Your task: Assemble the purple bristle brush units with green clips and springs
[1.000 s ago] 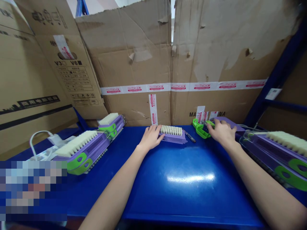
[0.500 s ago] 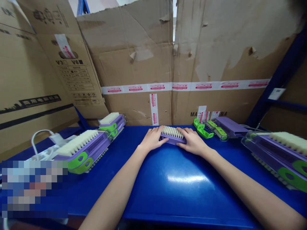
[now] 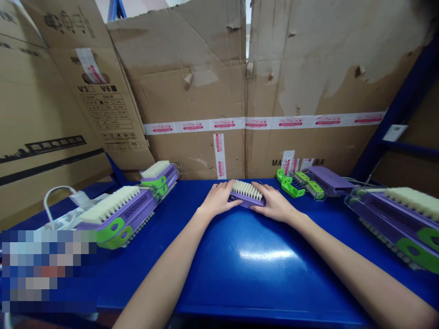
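A small purple brush with cream bristles [image 3: 246, 191] lies bristles-up on the blue table [image 3: 260, 265], near the back. My left hand [image 3: 216, 201] grips its left end, fingers curled around the edge. On the opposite end my right hand [image 3: 274, 202] does the same. Both hands are closed on the brush. A purple and green part [image 3: 310, 183] lies to the right of my right hand, apart from it.
Several purple and green brushes [image 3: 121, 212] are stacked at the left, with a white cable [image 3: 56, 194] beside them. More brushes in clear wrap [image 3: 401, 214] lie at the right. Cardboard boxes [image 3: 240, 87] wall off the back and left. A blue shelf post [image 3: 398, 109] rises at right.
My right hand left the purple and green part at the right and moved left onto the small brush. My left hand stayed on the brush. The brush lifted slightly.
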### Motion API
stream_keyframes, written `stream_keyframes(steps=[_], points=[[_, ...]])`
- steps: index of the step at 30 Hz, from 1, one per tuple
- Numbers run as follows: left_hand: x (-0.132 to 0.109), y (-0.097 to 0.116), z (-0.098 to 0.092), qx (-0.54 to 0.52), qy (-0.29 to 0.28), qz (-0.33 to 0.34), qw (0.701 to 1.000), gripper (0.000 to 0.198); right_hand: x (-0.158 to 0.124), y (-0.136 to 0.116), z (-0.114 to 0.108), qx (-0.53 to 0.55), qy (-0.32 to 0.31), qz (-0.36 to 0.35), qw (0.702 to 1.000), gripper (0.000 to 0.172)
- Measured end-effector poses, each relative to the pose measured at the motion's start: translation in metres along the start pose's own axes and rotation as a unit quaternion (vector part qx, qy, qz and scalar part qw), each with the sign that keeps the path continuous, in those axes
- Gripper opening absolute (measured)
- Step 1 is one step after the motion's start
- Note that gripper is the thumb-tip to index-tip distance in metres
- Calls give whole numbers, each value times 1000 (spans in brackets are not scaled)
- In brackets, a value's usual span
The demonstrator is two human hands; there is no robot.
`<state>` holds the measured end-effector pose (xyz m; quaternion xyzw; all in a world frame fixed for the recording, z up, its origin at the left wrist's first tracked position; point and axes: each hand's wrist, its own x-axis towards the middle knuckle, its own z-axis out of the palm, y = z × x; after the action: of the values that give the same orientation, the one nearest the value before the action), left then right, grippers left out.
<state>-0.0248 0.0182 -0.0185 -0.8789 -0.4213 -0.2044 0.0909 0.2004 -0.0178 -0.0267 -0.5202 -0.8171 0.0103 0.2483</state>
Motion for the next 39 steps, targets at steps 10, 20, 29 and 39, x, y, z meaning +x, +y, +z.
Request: stream_keyframes(steps=[10, 20, 29, 39], points=[[1, 4, -8, -14, 1, -10, 1000, 72, 4, 6, 0, 162, 69, 89, 980, 73], [0, 4, -10, 9, -34, -36, 999, 68, 12, 31, -33, 345, 254, 196, 882, 66], [-3, 0, 0, 1, -114, -84, 990, 59, -7, 55, -70, -147, 301, 299, 894, 69], [-2, 2, 1, 18, -120, -83, 989, 52, -17, 70, -82, -252, 277, 421, 826, 60]])
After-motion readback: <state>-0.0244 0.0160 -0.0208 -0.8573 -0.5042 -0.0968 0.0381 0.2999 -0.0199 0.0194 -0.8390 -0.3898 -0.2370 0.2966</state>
